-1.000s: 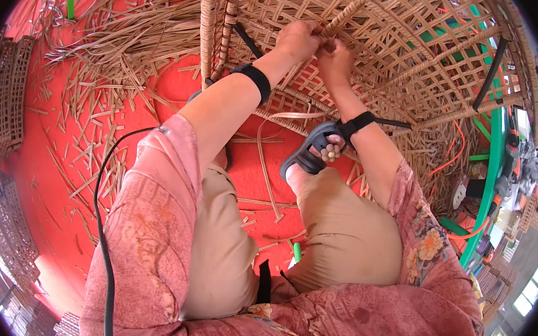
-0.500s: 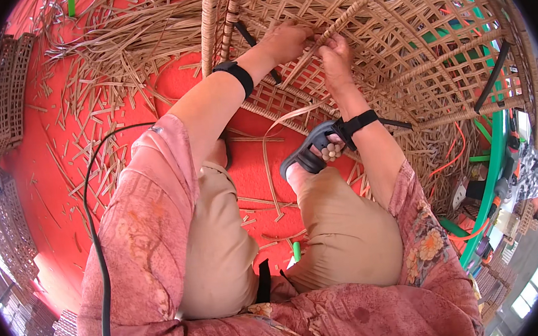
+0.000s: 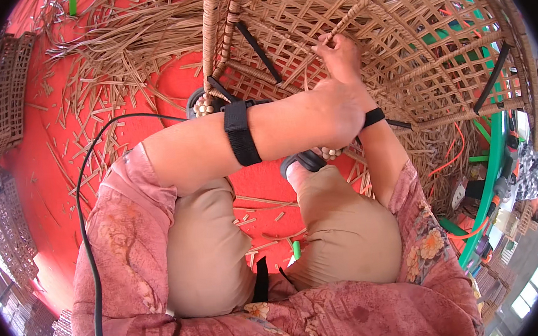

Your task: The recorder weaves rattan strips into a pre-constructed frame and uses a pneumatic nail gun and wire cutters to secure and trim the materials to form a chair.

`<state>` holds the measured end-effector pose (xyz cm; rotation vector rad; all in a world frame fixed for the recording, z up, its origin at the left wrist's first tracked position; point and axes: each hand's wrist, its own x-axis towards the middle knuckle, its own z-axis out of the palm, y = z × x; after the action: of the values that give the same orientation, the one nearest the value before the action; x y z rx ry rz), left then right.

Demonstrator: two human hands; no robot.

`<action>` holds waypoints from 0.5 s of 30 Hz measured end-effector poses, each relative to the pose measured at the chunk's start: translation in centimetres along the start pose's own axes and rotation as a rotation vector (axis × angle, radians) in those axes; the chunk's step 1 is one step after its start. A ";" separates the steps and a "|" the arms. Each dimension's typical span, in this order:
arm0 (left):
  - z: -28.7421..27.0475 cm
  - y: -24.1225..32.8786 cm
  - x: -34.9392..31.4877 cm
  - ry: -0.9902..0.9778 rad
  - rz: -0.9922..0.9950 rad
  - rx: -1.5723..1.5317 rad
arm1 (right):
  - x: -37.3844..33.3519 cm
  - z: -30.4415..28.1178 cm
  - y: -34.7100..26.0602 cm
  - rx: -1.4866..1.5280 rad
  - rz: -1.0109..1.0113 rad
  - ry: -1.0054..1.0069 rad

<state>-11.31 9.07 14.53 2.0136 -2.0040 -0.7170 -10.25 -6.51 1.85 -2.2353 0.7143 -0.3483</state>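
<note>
Stacks of lattice panels [image 3: 1,108] stand along our far left, beside a red floor covering [image 3: 62,218]. Loose strips [image 3: 136,42] lie heaped toward the top, with shorter cut pieces scattered below them. A black cable [image 3: 79,207] curves up past our pink sleeve [image 3: 122,245] toward our left sandal [image 3: 192,104], which shows above our forearm. Just right of that sandal rises a wrapped pole [image 3: 210,32], the left edge of a large woven basket [image 3: 411,40]. The basket spreads from there across the upper middle and right, its open weave crossed by thick wrapped ribs.

Our left forearm, with a black band [image 3: 240,132] around it, reaches across to the right. Our left hand [image 3: 343,110] overlaps our right wrist; its fingers are hidden, so we cannot tell what it grips. Our right hand [image 3: 341,56] is above it, fingers bent against a rib of the basket; we cannot tell whether they pinch a strand. Below the hands we see our right sandal [image 3: 308,160].

Farther right, a green frame [image 3: 496,148] curves beside the basket, and beyond it is another person [image 3: 532,177] in a patterned top.
</note>
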 end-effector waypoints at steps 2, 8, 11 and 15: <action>-1.5 1.1 -0.5 -0.147 0.064 -0.102 | 0.2 -0.3 -0.3 -0.031 -0.009 -0.002; -2.2 5.8 -3.5 -0.233 0.418 -0.192 | 0.5 -1.3 -0.7 -0.221 -0.046 -0.077; -1.9 5.6 -3.5 0.057 0.532 -0.230 | 0.5 -0.3 -0.2 -0.148 -0.043 -0.095; -1.1 -2.2 2.6 0.033 0.437 -0.134 | 1.9 -0.9 5.5 0.162 -0.041 -0.130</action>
<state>-8.98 6.39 13.96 1.4305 -2.2016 -0.6892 -11.27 -11.28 -1.50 -2.0995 0.5522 -0.2687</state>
